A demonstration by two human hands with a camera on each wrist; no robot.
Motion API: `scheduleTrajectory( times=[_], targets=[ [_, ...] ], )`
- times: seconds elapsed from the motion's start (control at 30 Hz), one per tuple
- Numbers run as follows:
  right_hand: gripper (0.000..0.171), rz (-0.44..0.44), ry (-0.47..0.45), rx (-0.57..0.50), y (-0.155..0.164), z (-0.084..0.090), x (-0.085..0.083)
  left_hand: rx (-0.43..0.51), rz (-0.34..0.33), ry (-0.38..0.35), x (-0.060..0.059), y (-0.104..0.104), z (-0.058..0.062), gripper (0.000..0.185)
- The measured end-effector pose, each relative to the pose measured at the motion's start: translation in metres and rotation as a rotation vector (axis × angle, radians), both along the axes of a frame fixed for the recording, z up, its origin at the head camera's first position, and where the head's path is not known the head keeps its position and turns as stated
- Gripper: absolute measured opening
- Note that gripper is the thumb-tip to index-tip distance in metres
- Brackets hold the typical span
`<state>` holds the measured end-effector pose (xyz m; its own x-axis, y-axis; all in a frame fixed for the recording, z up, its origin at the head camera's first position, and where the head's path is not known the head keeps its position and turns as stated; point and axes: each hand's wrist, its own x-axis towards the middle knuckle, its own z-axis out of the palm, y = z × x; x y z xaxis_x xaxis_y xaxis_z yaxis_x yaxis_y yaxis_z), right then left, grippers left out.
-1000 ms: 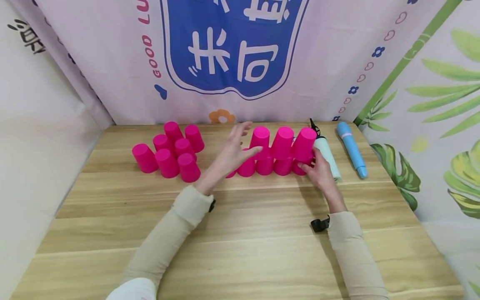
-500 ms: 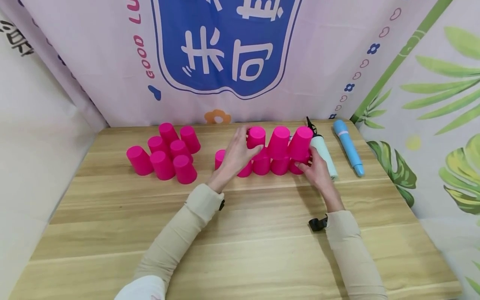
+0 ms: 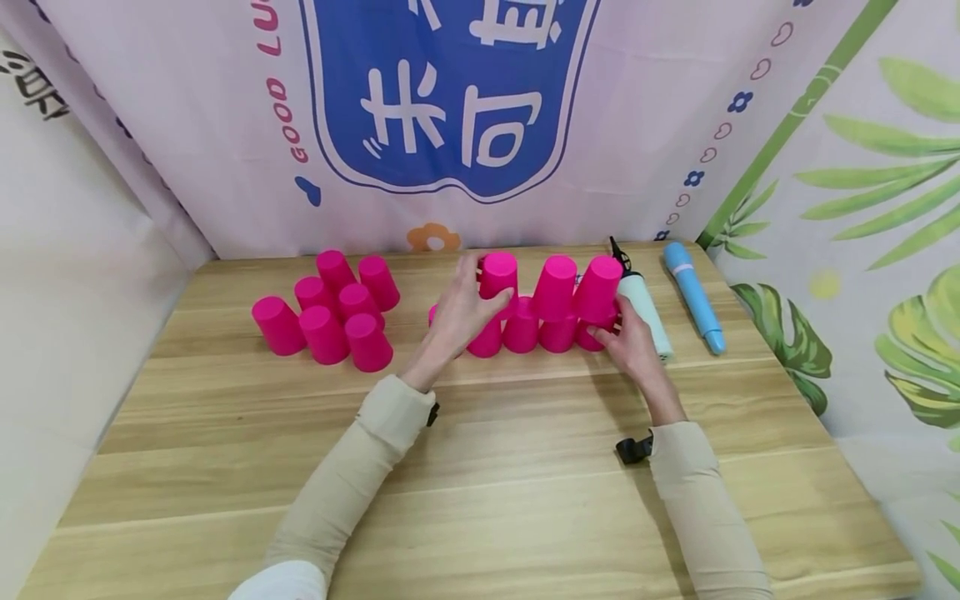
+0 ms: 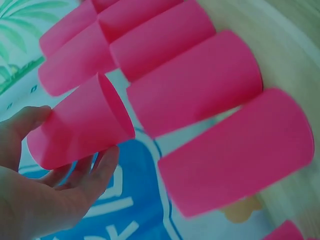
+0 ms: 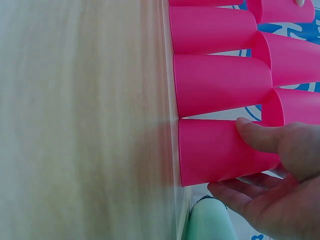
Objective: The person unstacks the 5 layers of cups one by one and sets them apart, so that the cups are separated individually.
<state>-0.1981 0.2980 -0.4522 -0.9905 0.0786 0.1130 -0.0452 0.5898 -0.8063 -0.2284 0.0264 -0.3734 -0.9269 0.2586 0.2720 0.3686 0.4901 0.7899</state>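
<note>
An upside-down pink cup is gripped by my left hand above the left part of a row of upside-down pink cups. In the left wrist view, thumb and fingers lie on opposite sides of this cup, its mouth close over the lower row. Two more cups, a middle one and a right one, stand on the lower row. My right hand holds the lower row's rightmost cup between thumb and fingers. The lower row's left end is partly hidden by my left hand.
A cluster of several upside-down pink cups stands at the left of the wooden table. Right of the row lie a pale green cylinder with a black end and a blue stick-like object. A printed curtain hangs behind.
My left hand has moved in, taken hold of the upper row's left cup and shifted it left, widening the gap to the middle one. The right hand stays at the rightmost lower cup.
</note>
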Motion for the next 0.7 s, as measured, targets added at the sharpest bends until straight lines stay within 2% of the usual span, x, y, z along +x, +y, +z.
scheduleTrajectory(
  times=[0.2, 0.33, 0.7],
  targets=[
    [0.065, -0.012, 0.007, 0.004, -0.001, -0.002, 0.000, 0.040, 0.018, 0.044, 0.003, -0.018, 0.008, 0.059],
    [0.064, -0.009, 0.012, 0.017, -0.001, -0.001, -0.001, 0.052, 0.025, 0.046, 0.007, -0.029, 0.014, 0.063],
    [0.064, -0.001, 0.015, 0.011, -0.002, 0.000, 0.000, 0.003, 0.131, 0.108, 0.020, -0.062, 0.019, 0.066]
  ],
)
